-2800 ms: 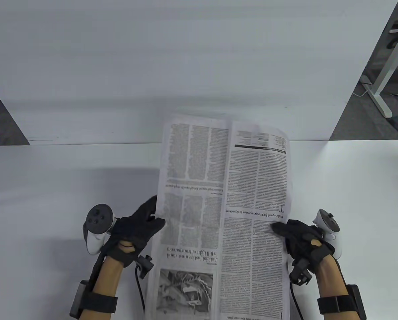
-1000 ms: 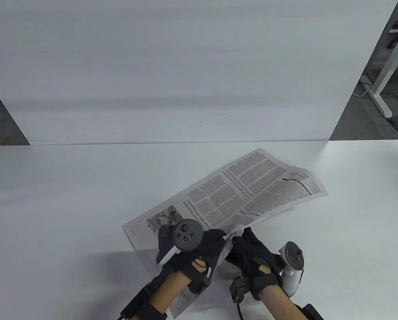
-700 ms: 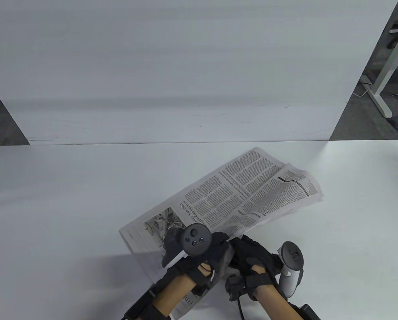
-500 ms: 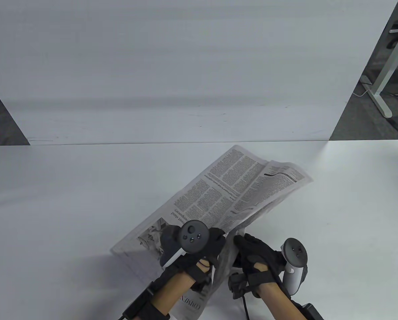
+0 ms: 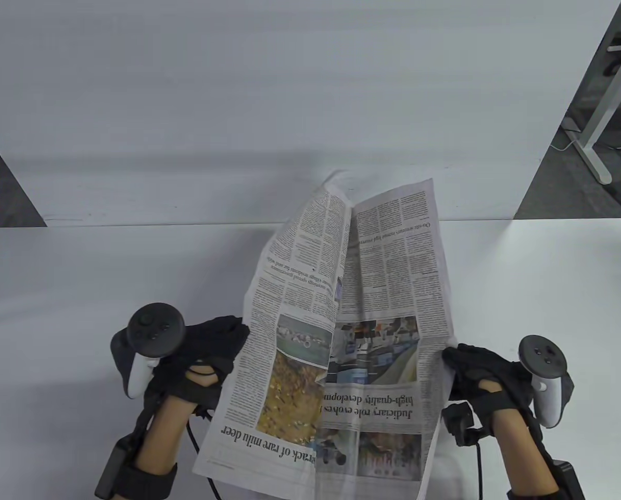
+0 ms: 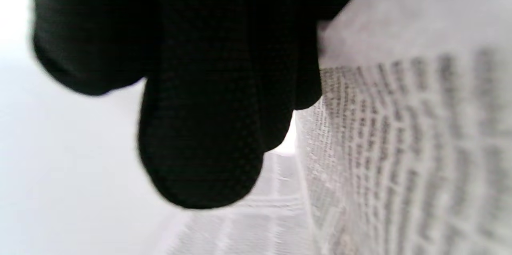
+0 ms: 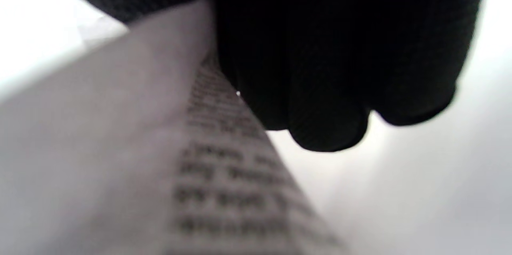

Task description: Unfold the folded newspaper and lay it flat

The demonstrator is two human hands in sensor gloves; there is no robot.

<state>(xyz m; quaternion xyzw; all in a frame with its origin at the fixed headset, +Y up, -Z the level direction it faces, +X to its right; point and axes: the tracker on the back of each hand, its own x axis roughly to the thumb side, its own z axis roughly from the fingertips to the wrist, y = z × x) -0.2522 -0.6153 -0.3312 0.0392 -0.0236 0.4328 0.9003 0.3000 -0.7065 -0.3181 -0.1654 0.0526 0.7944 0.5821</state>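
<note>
The newspaper is opened like a book and held up above the white table, colour photos and upside-down headlines facing up, with a valley crease down its middle. My left hand grips its left edge. My right hand grips its right edge. In the left wrist view my gloved fingers curl beside the printed page. In the right wrist view my fingers close on the page edge.
A white board stands upright along the table's far edge, just behind the paper's top. A desk leg and cables stand on the floor at the far right.
The paper lay closed and slanted with both hands together at its near edge. The hands have since moved apart and the paper now stands open to an inner spread, pointing away from me.
</note>
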